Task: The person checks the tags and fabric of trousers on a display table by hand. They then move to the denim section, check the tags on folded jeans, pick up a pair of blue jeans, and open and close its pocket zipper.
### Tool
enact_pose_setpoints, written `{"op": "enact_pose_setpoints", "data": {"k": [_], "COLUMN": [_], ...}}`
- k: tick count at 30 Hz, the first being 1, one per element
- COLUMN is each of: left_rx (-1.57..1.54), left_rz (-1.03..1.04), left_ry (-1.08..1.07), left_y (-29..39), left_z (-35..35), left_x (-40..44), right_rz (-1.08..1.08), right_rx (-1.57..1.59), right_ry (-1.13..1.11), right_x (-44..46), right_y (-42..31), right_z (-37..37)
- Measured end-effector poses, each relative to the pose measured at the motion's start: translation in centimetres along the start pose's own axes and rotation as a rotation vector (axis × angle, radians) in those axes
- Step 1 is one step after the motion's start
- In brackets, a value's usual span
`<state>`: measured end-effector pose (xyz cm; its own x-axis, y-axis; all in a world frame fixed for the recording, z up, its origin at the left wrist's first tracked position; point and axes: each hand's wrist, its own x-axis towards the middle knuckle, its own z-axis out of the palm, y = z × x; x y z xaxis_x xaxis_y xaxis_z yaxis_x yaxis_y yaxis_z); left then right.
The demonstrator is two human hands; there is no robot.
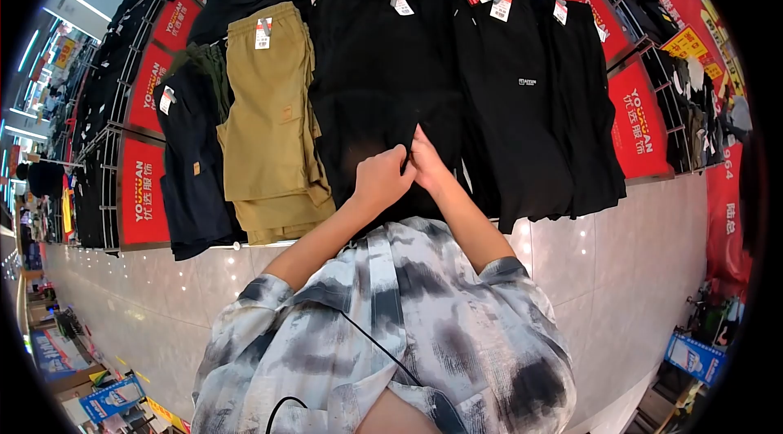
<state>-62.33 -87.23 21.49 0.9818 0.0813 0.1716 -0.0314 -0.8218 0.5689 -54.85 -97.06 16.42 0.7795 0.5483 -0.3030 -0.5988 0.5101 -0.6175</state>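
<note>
My left hand and my right hand meet over the lower part of the black trousers in the middle of the display. The left one is closed, knuckles up; whatever it may hold is hidden. Thumb and fingers of the right one are pressed together beside it, and I cannot make out anything between them. A white price tag lies near the waistband of these trousers. Khaki trousers are stacked directly to the left, and black trousers with a small white logo lie to the right.
Dark navy trousers lie at the display's left end, more black trousers at its right. Red sign panels and wire racks border the display. Grey tiled floor shows below. A blue box stands lower right.
</note>
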Motion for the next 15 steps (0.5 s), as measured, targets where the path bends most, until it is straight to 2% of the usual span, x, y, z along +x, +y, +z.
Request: {"op": "enact_pose_setpoints", "data": {"k": [1,3,5,9,11,15], "left_rx": [-0.001,-0.005,-0.015,-0.086,-0.143,-0.153], "left_rz": [0.013,0.049,0.103,0.118,0.267,0.182], "left_ry": [0.005,0.002,0.017,-0.015,-0.064,-0.111], "left_y": [0.2,0.5,0.8,1.3,2.1,1.8], "left_z": [-0.2,-0.4,-0.4,0.0,0.3,0.5], "left_x": [0.0,-0.2,-0.5,-0.8,-1.6,-2.1], "right_rz": [0.029,0.216,0.26,0.145,0.11,0.049], "right_rx": [-0.017,-0.024,-0.044,-0.133,-0.166,-0.228], "right_ry": [0.069,-0.044,-0.064,-0.03,-0.031,-0.04], "right_x": [0.6,4.8,6.5,7.3,7.6,7.8], "right_y": [1.0,3.4,3.6,1.5,1.4,1.4], "right_z": [-0.5,-5.2,-4.6,-0.8,-0.4,0.1]}}
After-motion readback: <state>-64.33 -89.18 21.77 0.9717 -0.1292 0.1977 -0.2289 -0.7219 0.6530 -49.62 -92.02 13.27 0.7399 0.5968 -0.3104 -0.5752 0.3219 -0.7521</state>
